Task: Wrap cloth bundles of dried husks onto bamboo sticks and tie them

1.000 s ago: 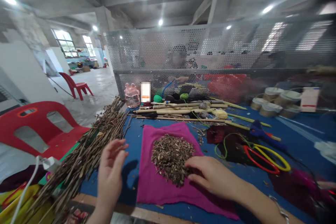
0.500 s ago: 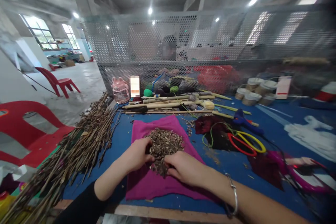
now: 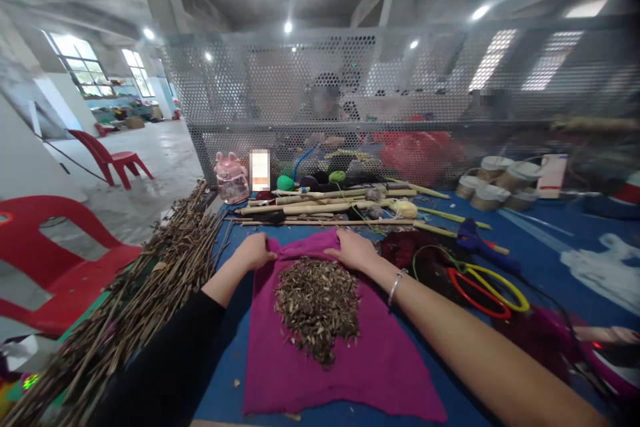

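A magenta cloth [image 3: 285, 383] lies spread on the blue table, its near edge flat and its far edge lifted and bunched. On its middle sits a pile of brown chopped plant bits [image 3: 317, 303]. My left hand [image 3: 256, 252] pinches the cloth's far left corner. At the far right corner, my right hand [image 3: 355, 250] grips the same far edge between thumb and fingers; a silver bangle circles that wrist. Both hands are closed on fabric, beyond the pile and apart from it.
Dry stalks [image 3: 170, 267] lie heaped on the left. Bamboo sticks [image 3: 320, 203] and yarn balls cross the back, before a perforated metal screen [image 3: 280, 93]. On the right are a blue glue gun [image 3: 475, 237], red and yellow rings [image 3: 493, 290], and several small pots [image 3: 493, 197].
Both hands have left the pile and moved to the cloth's far edge, now gripped and raised. The pile looks wider and flatter, and cloth and pile appear nearer to me.
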Motion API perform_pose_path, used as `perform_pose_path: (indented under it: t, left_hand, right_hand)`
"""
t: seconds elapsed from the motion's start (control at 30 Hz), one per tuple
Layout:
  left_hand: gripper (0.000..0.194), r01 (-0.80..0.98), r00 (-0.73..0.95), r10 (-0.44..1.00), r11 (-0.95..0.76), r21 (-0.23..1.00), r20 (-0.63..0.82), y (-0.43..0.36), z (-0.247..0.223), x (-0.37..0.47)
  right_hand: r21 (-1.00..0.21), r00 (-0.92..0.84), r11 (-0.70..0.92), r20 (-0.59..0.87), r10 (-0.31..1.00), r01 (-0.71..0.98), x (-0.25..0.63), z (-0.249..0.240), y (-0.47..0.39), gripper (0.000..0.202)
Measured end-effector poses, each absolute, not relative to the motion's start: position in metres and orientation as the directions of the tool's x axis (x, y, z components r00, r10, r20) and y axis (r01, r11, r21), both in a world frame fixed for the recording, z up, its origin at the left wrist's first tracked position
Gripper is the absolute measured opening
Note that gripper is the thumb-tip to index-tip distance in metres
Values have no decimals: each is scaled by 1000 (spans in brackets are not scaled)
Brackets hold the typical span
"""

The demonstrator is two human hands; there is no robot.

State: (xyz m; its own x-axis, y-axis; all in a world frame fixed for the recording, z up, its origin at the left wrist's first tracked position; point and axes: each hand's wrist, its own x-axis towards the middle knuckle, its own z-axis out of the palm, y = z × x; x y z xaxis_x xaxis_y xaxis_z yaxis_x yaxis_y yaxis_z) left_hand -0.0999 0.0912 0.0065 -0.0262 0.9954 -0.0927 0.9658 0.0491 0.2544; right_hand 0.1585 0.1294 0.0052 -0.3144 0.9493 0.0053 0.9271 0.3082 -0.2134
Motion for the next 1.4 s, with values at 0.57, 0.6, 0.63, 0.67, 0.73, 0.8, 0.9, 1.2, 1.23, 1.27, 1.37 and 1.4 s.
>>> perform_pose_path:
  t: [0.57, 0.6, 0.63, 0.67, 0.73, 0.8, 0.9, 1.2, 1.23, 1.27, 1.37, 1.4]
  left_hand:
    - [41, 893, -169, 967, 69, 444, 190, 101, -1, -89]
    - [40, 891, -150, 967, 41, 452, 208, 95, 3, -86]
    - [36, 889, -116, 970, 4, 458, 215, 89, 7, -83]
    - [34, 879, -61, 975, -49, 474, 215, 81, 12, -79]
    - [36, 816, 98, 973, -199, 543, 208, 64, 17, -68]
    - [44, 684, 251, 945, -325, 652, 208, 49, 16, -55]
    - [52, 514, 330, 931, -318, 797, 158, 37, 7, -39]
    - [53, 364, 137, 973, -224, 904, 186, 38, -8, -34]
    - [51, 375, 95, 978, -209, 903, 187, 38, -6, -37]
    - [49, 402, 56, 980, -195, 894, 189, 39, -3, -41]
    - [36, 651, -12, 983, -131, 748, 182, 39, 6, -57]
    - [32, 759, -30, 988, -75, 647, 150, 38, 8, -64]
  right_hand:
    - [-274, -271, 340, 262, 926, 899, 179, 5, 141, 26]
    - [-284, -321, 388, 254, 912, 877, 181, 12, 131, 27]
    - [-305, -394, 449, 227, 891, 840, 183, 18, 119, 28]
    - [-334, -481, 516, 187, 856, 789, 186, 24, 105, 34]
    - [-378, -648, 636, 115, 753, 673, 190, 30, 76, 68]
    - [-360, -743, 715, 84, 664, 599, 189, 28, 51, 110]
    - [-289, -781, 757, 49, 623, 586, 176, 13, 30, 130]
    - [-308, -750, 705, -43, 660, 638, 138, 7, 53, 100]
    - [-316, -751, 703, -50, 658, 637, 139, 10, 53, 103]
    - [-321, -750, 701, -47, 659, 636, 139, 14, 52, 105]
    - [-306, -765, 733, 23, 643, 607, 139, 25, 48, 93]
    - [-290, -789, 766, 54, 612, 574, 137, 28, 47, 85]
